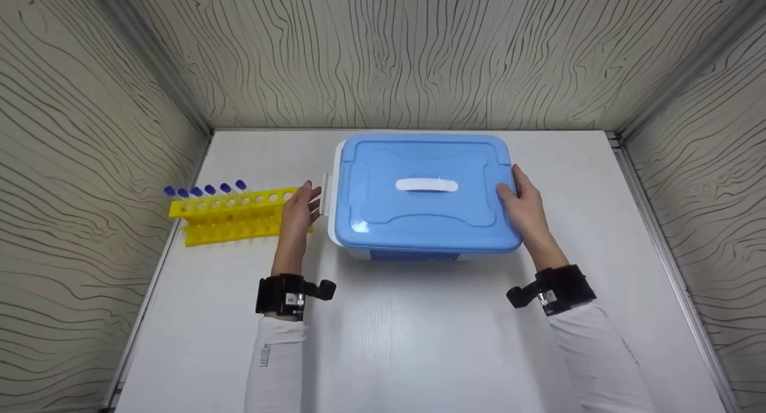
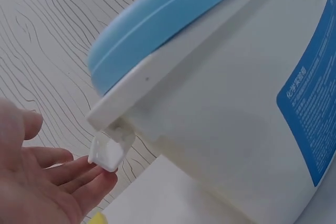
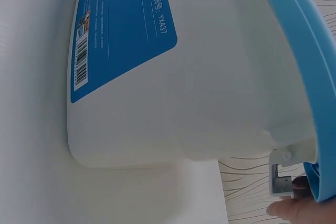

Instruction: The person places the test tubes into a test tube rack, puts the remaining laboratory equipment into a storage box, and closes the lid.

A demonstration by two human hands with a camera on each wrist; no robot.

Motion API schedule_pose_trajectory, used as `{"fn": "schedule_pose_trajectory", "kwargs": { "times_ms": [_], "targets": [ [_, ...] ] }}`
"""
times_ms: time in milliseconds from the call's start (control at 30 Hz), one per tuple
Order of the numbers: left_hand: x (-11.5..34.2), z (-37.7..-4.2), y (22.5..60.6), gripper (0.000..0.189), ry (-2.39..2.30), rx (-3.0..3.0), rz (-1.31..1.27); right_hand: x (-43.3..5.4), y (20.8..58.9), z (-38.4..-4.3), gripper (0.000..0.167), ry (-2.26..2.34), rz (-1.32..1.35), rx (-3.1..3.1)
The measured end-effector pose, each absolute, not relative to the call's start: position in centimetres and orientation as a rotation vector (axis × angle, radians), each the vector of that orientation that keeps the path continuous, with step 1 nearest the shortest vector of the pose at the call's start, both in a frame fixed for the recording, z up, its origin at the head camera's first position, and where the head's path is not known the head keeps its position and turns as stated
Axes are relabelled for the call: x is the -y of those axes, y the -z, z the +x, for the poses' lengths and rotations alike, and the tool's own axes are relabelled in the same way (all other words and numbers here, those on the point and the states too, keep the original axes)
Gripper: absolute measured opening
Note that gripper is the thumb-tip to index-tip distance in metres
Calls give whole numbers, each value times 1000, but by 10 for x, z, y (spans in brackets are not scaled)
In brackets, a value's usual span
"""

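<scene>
A white plastic storage box (image 2: 220, 93) with a light blue lid (image 1: 428, 212) stands on the table, a white handle (image 1: 426, 185) lying flat on the lid. At the box's left end, a white latch (image 2: 107, 150) is swung outward from the rim. My left hand (image 1: 296, 212) is beside it, fingers loosely extended and fingertips right at the latch. My right hand (image 1: 526, 206) grips the lid's right edge, thumb on top and fingers below. In the right wrist view those fingers are by the right latch (image 3: 281, 177), partly hidden by the lid.
Left of the box stands a yellow test tube rack (image 1: 221, 205), partly behind my left hand. Several tubes with blue caps (image 1: 209, 189) stand along its left part. Patterned wall panels (image 1: 383, 54) border the white table (image 1: 383, 335) at the back and sides.
</scene>
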State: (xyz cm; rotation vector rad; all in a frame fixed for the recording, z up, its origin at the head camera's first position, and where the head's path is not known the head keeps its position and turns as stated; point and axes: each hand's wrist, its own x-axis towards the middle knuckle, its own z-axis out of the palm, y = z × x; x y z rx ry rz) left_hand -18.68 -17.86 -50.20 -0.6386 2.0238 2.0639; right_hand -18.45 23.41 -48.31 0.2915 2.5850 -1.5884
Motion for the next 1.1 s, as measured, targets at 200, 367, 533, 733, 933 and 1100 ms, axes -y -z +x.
{"fn": "schedule_pose_trajectory", "kwargs": {
  "times_ms": [200,367,533,733,933,1100],
  "targets": [
    [171,-184,508,59,-2161,-1948,-641,-227,482,-184,71,1521,283,-2622],
    [168,-184,515,57,-2204,-1904,-660,-219,482,-185,71,1446,300,-2658],
    [165,-185,519,59,-2339,-1747,-699,-215,482,-186,71,1385,291,-2689],
    [163,-183,523,59,-2584,-1409,-723,-218,486,-186,70,1304,294,-2701],
    [158,-181,526,59,-2690,-1204,-723,-219,490,-184,68,1378,284,-2712],
    [154,-181,528,59,-2779,-1035,-724,-224,493,-179,66,1587,347,-2650]
  ]
}}
